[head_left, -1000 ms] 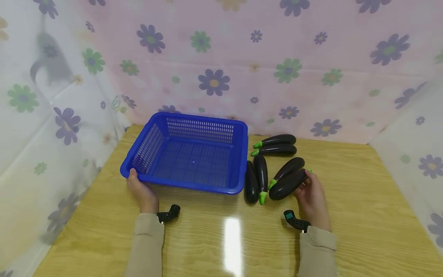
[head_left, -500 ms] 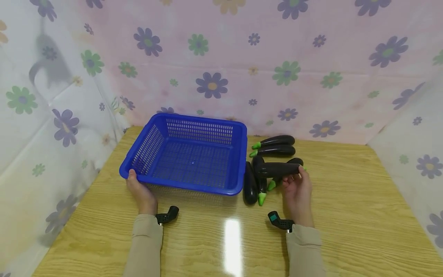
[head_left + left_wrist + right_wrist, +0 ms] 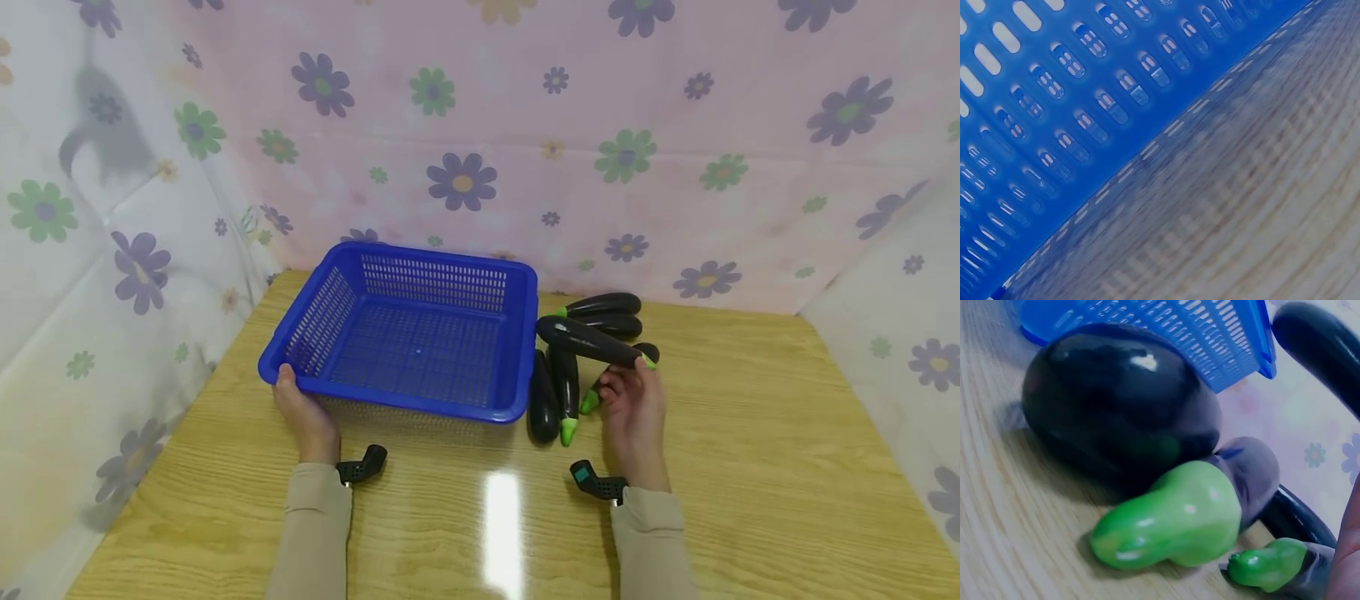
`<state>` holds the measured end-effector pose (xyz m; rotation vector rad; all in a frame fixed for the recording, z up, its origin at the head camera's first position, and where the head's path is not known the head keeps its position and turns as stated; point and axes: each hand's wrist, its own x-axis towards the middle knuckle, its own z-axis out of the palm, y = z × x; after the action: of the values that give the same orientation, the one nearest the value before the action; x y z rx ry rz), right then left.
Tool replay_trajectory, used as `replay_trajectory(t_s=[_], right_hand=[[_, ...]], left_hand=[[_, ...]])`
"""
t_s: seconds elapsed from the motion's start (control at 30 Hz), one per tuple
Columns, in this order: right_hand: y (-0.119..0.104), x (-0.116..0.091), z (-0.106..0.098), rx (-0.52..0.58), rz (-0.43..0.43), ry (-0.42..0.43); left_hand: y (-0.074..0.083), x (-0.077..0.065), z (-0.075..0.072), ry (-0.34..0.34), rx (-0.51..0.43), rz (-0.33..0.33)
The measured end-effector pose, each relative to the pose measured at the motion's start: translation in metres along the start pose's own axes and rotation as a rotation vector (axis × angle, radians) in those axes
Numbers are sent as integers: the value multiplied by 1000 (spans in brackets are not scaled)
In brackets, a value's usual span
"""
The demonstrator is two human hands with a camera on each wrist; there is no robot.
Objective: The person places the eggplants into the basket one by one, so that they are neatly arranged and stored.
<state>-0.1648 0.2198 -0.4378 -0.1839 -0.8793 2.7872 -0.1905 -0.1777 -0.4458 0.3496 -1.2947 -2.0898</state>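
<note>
My left hand (image 3: pixel 303 419) holds the front left corner of a blue plastic basket (image 3: pixel 420 407), thumb over the rim. The basket has slotted walls and nothing inside. Between the fingers of my right hand (image 3: pixel 636 421), a dark eggplant (image 3: pixel 587 338) is pinched near its green stem end. Its rounded end points left, close to the basket's right rim. In the right wrist view, this eggplant (image 3: pixel 1322 353) is raised above the others. Beneath it in the head view, an eggplant with a green cap (image 3: pixel 564 383) is partly covered. Another eggplant (image 3: pixel 543 400) lies against the basket's side.
Two eggplants (image 3: pixel 609 303) lie together at the back, partly overlapped by the held one. One more eggplant (image 3: pixel 592 398) rests behind my right fingers. The wooden table (image 3: pixel 787 450) meets a flowered cloth (image 3: pixel 750 225) at the back and sides.
My right hand has lifted the eggplant from the table and carried it left and back, turning its rounded end toward the basket. My left hand and the basket stay put.
</note>
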Motion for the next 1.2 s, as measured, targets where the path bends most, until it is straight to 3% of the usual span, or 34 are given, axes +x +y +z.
replay_trajectory(t_s=[0.27, 0.63, 1.03, 1.2], right_hand=[[8, -1, 6, 17, -58, -118], [17, -5, 22, -180, -141, -110], [36, -6, 28, -434, -141, -104], [46, -8, 34, -463, -154, -100]], left_hand=[[0, 1, 2, -8, -17, 6], [-3, 1, -1, 0, 6, 21], [-3, 2, -2, -4, 21, 32], [-3, 2, -1, -7, 16, 32]])
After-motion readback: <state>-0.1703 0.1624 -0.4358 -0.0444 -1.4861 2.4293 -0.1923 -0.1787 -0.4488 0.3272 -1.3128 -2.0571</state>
